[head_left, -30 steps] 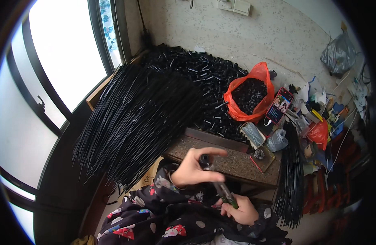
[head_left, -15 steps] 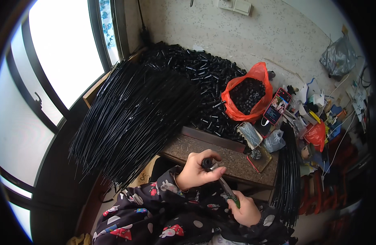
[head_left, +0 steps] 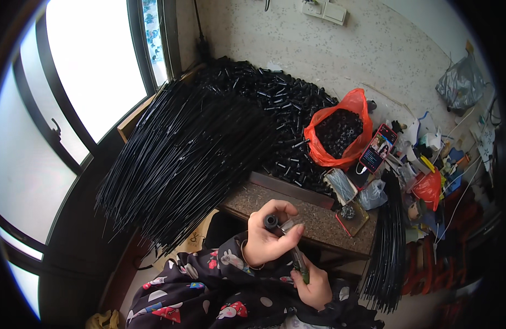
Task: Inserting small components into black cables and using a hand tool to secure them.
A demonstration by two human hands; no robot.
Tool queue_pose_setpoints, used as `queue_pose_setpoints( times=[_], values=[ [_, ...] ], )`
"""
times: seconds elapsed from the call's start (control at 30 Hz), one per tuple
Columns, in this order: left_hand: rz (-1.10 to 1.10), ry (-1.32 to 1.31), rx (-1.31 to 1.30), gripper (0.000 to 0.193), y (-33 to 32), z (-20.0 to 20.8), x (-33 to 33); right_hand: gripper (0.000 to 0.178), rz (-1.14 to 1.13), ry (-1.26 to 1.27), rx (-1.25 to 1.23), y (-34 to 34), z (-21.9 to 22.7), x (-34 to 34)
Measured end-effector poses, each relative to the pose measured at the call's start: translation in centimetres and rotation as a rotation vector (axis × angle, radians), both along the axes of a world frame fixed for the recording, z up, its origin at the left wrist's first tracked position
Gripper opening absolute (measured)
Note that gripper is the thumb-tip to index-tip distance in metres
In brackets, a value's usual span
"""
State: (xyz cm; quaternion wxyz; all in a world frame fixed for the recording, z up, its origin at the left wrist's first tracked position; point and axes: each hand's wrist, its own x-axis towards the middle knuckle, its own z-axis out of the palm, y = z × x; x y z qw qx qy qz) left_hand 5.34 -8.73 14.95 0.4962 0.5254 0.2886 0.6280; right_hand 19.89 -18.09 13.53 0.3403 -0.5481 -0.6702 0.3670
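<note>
My left hand (head_left: 268, 241) is raised in front of the bench edge, its fingers curled around a short black tubular part (head_left: 271, 221) whose round open end faces up. My right hand (head_left: 314, 286), lower and to the right, is closed on the green handle of a slim metal tool (head_left: 300, 262). The tool's far end slants up to the left thumb and the black part; my fingers hide how they meet, and its exact kind does not show.
On the bench (head_left: 253, 202) lie a large bundle of thin black rods (head_left: 176, 159) and a heap of black tubular parts (head_left: 286, 98). A red plastic bag (head_left: 316, 152) holds small dark pieces. A phone (head_left: 378, 148), clutter and more rods (head_left: 386, 252) are at right.
My right hand and the tool have shifted left, so the tool stands steeper. The black part has tipped slightly within my left hand. The whole view has shifted a little.
</note>
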Motion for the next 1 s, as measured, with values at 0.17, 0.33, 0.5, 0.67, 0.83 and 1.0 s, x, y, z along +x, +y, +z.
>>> queue_pose_setpoints(
  times=[0.17,0.33,0.5,0.67,0.83,1.0],
  values=[
    [-0.040,0.127,0.173,0.038,0.8,0.4,-1.0,0.045,-0.019,-0.021,0.128,0.1,0.1,0.1],
    [-0.048,0.146,0.167,0.034,0.6,0.7,-1.3,0.045,-0.027,-0.025,0.191,0.1,-0.2,-0.1],
    [-0.006,0.053,0.080,0.024,0.3,0.7,-0.8,0.044,0.002,-0.062,0.181,0.5,-0.4,-0.2],
    [-0.013,0.124,0.086,0.023,0.2,0.3,-0.3,0.044,-0.046,0.024,0.052,-0.2,-1.1,-0.1],
    [-0.042,0.135,0.228,0.030,0.6,0.5,-1.4,0.043,-0.038,-0.046,0.184,0.2,-0.4,-0.1],
    [0.012,0.091,0.175,0.023,0.1,0.1,-0.2,0.042,-0.044,-0.019,0.176,0.1,-0.7,-0.5]
  ],
)
